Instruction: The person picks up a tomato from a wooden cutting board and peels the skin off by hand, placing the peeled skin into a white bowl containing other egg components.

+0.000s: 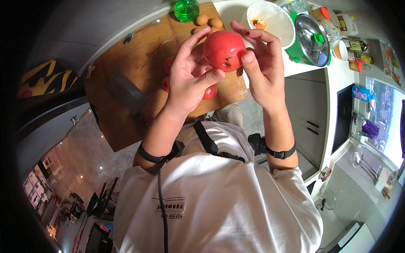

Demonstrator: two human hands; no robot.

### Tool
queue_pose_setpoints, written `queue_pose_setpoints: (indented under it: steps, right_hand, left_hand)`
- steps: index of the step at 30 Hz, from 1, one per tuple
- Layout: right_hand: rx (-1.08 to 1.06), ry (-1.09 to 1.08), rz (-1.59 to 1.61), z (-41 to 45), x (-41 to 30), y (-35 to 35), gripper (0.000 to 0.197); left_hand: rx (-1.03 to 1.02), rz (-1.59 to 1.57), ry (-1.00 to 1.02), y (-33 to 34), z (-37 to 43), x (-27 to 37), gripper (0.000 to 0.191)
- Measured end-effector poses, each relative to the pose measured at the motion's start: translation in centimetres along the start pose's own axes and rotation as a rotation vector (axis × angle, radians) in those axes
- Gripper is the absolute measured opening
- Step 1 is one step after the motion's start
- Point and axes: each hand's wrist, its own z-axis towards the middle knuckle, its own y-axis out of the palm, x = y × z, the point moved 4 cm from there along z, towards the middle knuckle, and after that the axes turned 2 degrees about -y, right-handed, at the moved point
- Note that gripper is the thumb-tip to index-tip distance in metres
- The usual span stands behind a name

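A red tomato (224, 50) is held up above the wooden board, a few dark marks on its skin. My right hand (265, 69) grips it from the right, thumb against its side. My left hand (191, 72) is cupped at its left with the fingers apart; whether its fingertips touch the tomato is hard to tell. Below and behind my left hand, several more tomatoes (209, 92) lie on the wooden board (126, 132), partly hidden. A cleaver (126, 91), its dark wide blade blurred, lies left of them.
On the board are a metal spoon (141, 31), a thin bent metal tool (155, 55), several brown eggs (215, 22) and a green bottle (186, 11). A white bucket (286, 28) with scraps and a green pot with a glass lid (311, 38) stand at the right.
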Motion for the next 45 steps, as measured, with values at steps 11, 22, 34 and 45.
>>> queue_pose_setpoints:
  steps: [11,22,34,45]
  right_hand:
    - [0.175,-0.369,-0.626,-1.0,-2.7,0.5,0.020]
    - [0.177,-0.436,-0.716,-1.5,-3.3,0.2,0.013]
    - [0.139,-0.346,-0.718,-1.8,-3.6,0.3,0.011]
    - [0.115,-0.260,-0.792,-1.5,-3.9,0.5,0.010]
  left_hand:
    - [0.135,0.196,0.241,1.0,-0.4,0.6,0.095]
    - [0.091,0.266,0.310,1.3,-1.1,0.8,0.092]
    - [0.090,0.381,0.417,1.0,-1.5,1.0,0.091]
    - [0.072,0.385,0.436,0.5,-1.3,0.9,0.094]
